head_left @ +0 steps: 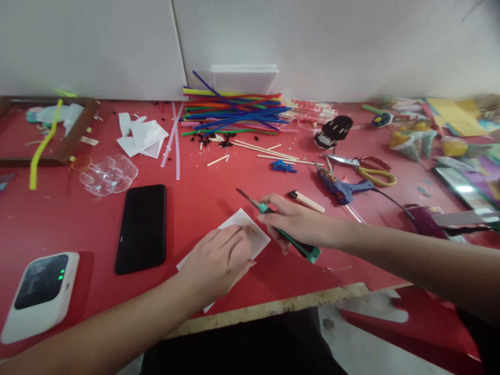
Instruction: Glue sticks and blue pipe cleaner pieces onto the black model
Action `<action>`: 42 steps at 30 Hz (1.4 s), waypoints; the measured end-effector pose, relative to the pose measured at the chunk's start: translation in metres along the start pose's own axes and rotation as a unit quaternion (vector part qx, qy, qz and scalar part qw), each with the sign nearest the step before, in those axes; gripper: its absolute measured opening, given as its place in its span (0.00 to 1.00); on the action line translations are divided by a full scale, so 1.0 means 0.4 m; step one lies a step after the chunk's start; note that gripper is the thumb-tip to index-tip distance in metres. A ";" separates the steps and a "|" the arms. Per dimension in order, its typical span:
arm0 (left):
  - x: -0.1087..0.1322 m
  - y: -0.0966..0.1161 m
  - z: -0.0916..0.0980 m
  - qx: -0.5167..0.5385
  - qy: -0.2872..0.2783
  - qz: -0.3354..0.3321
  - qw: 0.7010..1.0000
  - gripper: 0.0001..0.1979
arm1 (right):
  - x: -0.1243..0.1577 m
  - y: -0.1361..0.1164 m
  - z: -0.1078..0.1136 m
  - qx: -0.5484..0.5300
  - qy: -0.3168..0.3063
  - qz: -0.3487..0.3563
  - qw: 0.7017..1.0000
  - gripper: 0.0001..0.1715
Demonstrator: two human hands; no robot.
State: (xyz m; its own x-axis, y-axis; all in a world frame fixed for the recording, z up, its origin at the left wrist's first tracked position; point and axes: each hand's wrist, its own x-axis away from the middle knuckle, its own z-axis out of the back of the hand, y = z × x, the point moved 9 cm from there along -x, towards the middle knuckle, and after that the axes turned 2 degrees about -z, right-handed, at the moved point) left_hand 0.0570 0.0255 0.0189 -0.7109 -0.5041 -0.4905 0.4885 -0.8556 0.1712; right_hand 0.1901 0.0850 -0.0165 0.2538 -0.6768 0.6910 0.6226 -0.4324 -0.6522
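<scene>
A white sheet (261,242) lies at an angle on the red table near its front edge. Over it rests my left hand (224,258), fingers curled and pressed together; whether something is under them is hidden. My right hand (287,221) is closed around a green and black craft knife (299,245), just right of the sheet. The knife's blade points up and left, above the table and apart from the sheet. A beige lighter (308,201) with a black end lies just beyond my right hand.
Left are a black phone (142,229) and a white device (41,294). Behind lie colourful pipe cleaners (238,112), sticks (269,151) and white paper pieces (146,136). A blue glue gun (339,187) and scissors (361,166) lie right. The table's front edge (273,307) is close.
</scene>
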 end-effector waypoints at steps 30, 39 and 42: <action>0.001 -0.006 -0.031 0.001 -0.058 0.000 0.998 0.23 | 0.116 -0.066 -0.032 0.304 0.097 0.165 0.933 0.32; 0.001 -0.006 -0.028 0.003 -0.052 -0.005 0.999 0.23 | 0.111 -0.064 -0.037 0.327 0.094 0.165 0.926 0.31; 0.001 -0.005 -0.027 0.002 -0.049 -0.005 0.999 0.24 | 0.111 -0.064 -0.038 0.335 0.091 0.165 0.923 0.32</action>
State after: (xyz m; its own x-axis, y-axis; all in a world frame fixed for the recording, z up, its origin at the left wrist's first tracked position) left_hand 0.0612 0.0282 0.0090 -0.7615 -0.5051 -0.4062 0.4798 -0.8606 0.1707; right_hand 0.1741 0.0568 0.0261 0.4209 -0.8207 0.3864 0.8674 0.2394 -0.4363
